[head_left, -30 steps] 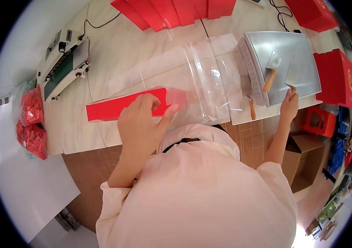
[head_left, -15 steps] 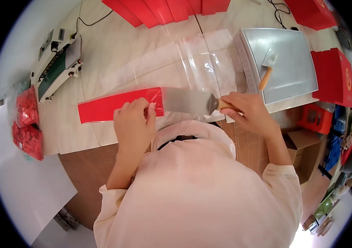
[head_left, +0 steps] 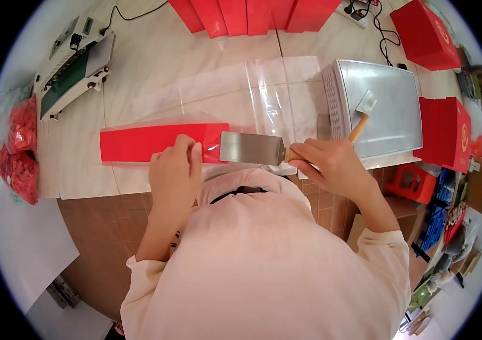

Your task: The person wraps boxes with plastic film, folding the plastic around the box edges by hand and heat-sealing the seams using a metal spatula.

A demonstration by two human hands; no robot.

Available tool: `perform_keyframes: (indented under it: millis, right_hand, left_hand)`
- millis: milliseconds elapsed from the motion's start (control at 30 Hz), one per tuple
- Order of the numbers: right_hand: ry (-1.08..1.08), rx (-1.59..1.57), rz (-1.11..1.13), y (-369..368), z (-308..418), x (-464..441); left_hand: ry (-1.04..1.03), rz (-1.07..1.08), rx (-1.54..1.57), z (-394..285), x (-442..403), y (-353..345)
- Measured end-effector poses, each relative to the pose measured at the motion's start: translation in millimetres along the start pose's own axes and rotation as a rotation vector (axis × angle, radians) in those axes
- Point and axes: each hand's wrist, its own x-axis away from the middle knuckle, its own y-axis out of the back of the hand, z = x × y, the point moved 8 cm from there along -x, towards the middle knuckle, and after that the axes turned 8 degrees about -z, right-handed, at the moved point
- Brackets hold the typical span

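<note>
Currently, the fingers of the right hand [head_left: 331,165] are closed around the wooden handle of a scraper [head_left: 252,149]. From these fingers the metal blade points toward the left hand [head_left: 174,177], and its front edge overlaps the right end of a long red box [head_left: 150,143]. This box lies on the desk [head_left: 144,62] and has clear plastic around it. I am not able to see whether the blade is above the plastic or below it.

The fingers of the left hand are bent, and their tips are at the red box, near its right end. Whether they pinch something or only press, it is not visible. The greater part of the box stretches to the left of these fingers.

Beyond the fingers of both hands, clear plastic sheets [head_left: 275,93] are spread. Beyond the right fingers and more to the right, there is a metal plate [head_left: 396,122], and on it lies a second scraper [head_left: 366,102], with its handle toward the right hand. Farther to the right stands a red carton [head_left: 439,136]. Far to the left of the left fingers, there is a machine [head_left: 65,85].
</note>
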Motion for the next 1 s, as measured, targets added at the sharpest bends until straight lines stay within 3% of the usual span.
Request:
perform_keyframes:
  millis: [67, 133, 333, 567, 633, 867, 1000]
  right_hand:
    - [0.003, 0.012, 0.005, -2.4, 4.1, -2.3]
    - [0.010, 0.024, 0.010, -4.7, 7.5, -5.8]
    - [0.054, 0.072, 0.015, -14.5, 15.8, -14.3]
    - [0.081, 0.062, 0.040, -23.6, 23.1, -23.7]
    - [0.092, 0.060, 0.046, -24.1, 25.2, -25.0]
    - [0.130, 0.091, 0.068, -28.4, 25.8, -28.3]
    - [0.164, 0.136, 0.114, -29.5, 28.1, -27.9]
  left_hand:
    - [0.083, 0.043, 0.067, 4.1, 6.5, 6.5]
    - [-0.052, 0.029, 0.051, -6.4, 13.2, 13.6]
    - [-0.201, 0.046, 0.051, -11.6, 27.7, 10.2]
    - [-0.285, 0.002, -0.009, -15.9, 29.9, 9.5]
    - [-0.390, -0.111, -0.052, -24.4, 28.5, 15.6]
    - [-0.540, -0.164, -0.019, -21.0, -0.4, 29.7]
    - [-0.512, -0.030, 0.102, -11.4, -12.8, 18.6]
